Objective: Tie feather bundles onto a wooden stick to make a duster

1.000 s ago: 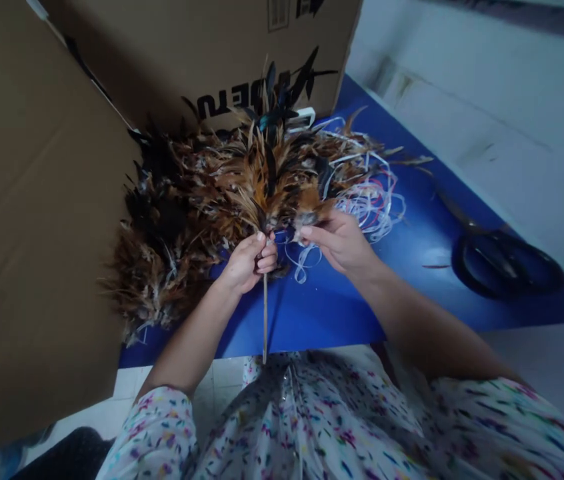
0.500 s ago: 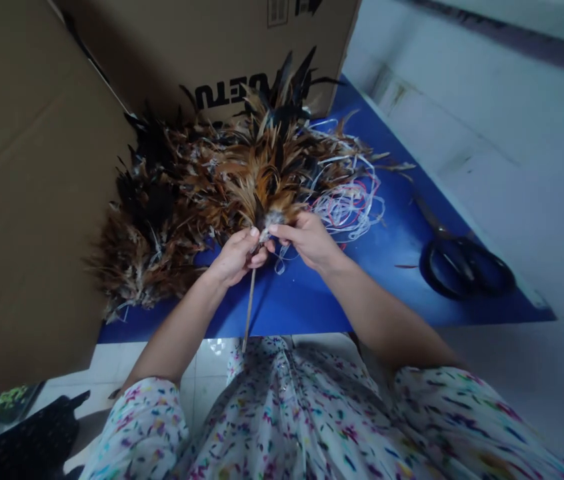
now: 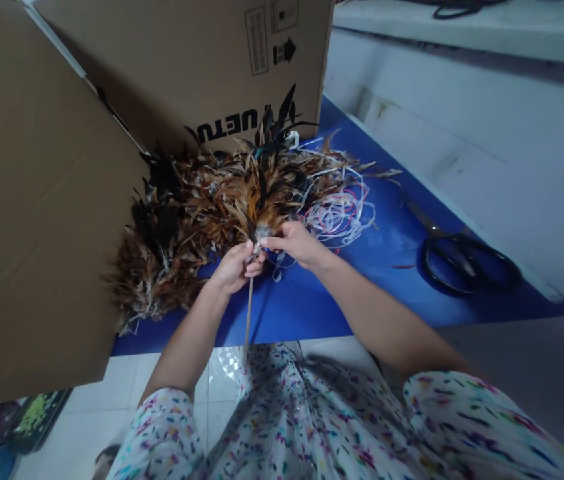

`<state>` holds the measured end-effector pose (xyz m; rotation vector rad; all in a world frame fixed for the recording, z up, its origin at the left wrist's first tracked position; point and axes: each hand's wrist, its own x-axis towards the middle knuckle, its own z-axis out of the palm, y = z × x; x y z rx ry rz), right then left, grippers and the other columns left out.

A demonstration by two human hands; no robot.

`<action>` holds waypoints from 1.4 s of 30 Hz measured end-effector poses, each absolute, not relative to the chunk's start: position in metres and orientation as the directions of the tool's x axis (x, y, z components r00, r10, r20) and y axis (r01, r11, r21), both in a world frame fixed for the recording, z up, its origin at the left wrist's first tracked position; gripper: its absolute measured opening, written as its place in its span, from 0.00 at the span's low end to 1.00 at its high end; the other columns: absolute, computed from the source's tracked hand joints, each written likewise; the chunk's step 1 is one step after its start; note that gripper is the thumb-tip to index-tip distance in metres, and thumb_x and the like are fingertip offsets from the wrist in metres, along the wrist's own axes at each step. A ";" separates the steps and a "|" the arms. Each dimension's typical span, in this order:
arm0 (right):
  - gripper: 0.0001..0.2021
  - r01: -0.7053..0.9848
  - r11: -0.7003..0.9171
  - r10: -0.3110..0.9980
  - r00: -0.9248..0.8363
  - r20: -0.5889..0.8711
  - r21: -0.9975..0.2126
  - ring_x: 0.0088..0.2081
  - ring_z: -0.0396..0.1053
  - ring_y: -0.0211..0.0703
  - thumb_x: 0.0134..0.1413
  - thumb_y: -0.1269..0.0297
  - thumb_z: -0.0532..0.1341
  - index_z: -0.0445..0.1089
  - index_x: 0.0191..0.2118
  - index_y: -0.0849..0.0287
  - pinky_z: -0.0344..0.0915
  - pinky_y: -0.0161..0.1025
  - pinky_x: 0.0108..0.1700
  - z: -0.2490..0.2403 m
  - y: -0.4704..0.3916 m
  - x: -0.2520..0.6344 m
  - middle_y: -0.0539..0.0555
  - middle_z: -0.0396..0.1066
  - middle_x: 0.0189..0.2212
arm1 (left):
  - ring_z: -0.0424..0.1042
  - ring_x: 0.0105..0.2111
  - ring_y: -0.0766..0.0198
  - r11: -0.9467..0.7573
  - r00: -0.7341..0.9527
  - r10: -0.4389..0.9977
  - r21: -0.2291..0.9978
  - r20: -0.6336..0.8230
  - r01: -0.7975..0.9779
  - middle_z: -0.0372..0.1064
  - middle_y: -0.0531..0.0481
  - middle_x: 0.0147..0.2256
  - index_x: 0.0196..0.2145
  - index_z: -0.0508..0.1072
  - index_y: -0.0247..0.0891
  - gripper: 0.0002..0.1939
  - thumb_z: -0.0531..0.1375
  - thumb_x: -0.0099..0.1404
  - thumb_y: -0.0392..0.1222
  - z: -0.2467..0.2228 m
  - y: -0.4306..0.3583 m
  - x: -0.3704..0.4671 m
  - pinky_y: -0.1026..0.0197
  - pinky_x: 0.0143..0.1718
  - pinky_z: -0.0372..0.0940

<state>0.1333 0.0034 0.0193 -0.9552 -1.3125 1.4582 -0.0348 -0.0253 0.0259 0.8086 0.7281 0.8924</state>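
Note:
A thin stick [image 3: 249,310] runs down from my left hand [image 3: 235,268], which is closed around its upper part, thumb on top. Brown, orange and black feathers [image 3: 257,190] fan out beyond the stick's top end, with pale fluffy bases gathered between my hands. My right hand [image 3: 302,245] is closed in a pinch on these feather bases, thumb and forefinger pressed together. Its other fingers are partly hidden. Just beyond my right hand lies a tangle of white and pink plastic string [image 3: 339,217], with a thin loop trailing below the feathers.
More feather bunches [image 3: 147,280] lie along the left and back of the blue tabletop [image 3: 302,313]. Large cardboard boxes [image 3: 47,220] stand at the left and behind. Black-handled scissors [image 3: 467,263] rest at the right, near the pale wall [image 3: 487,153].
The camera view has shifted slightly, showing more of the box and wall. Both hands keep nearly the same hold on the stick and feathers, with small finger movement.

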 end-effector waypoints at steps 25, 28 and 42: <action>0.11 -0.117 0.025 0.965 -0.257 0.054 -0.993 0.33 0.68 0.37 0.33 0.68 0.70 0.74 0.29 0.62 0.64 0.39 0.45 0.020 0.002 0.130 0.47 0.74 0.28 | 0.52 0.15 0.78 0.364 0.406 0.887 0.874 -0.220 -0.321 0.65 0.53 0.23 0.31 0.70 0.31 0.22 0.73 0.56 0.51 0.016 -0.027 -0.038 0.72 0.16 0.43; 0.12 -0.111 -0.016 0.972 -0.234 0.010 -0.994 0.32 0.67 0.36 0.32 0.70 0.70 0.74 0.30 0.62 0.63 0.38 0.43 0.018 0.002 0.128 0.47 0.74 0.27 | 0.51 0.15 0.79 0.362 0.395 0.889 0.883 -0.231 -0.298 0.64 0.54 0.22 0.31 0.69 0.31 0.23 0.73 0.55 0.52 0.016 -0.027 -0.037 0.73 0.16 0.42; 0.13 -0.085 -0.211 0.963 -0.190 -0.192 -0.974 0.24 0.59 0.32 0.30 0.75 0.72 0.70 0.26 0.61 0.55 0.35 0.27 0.026 -0.001 0.128 0.43 0.66 0.20 | 0.50 0.15 0.79 0.343 0.406 0.881 0.919 -0.243 -0.193 0.62 0.56 0.23 0.33 0.68 0.32 0.26 0.74 0.51 0.55 0.021 -0.032 -0.037 0.73 0.16 0.41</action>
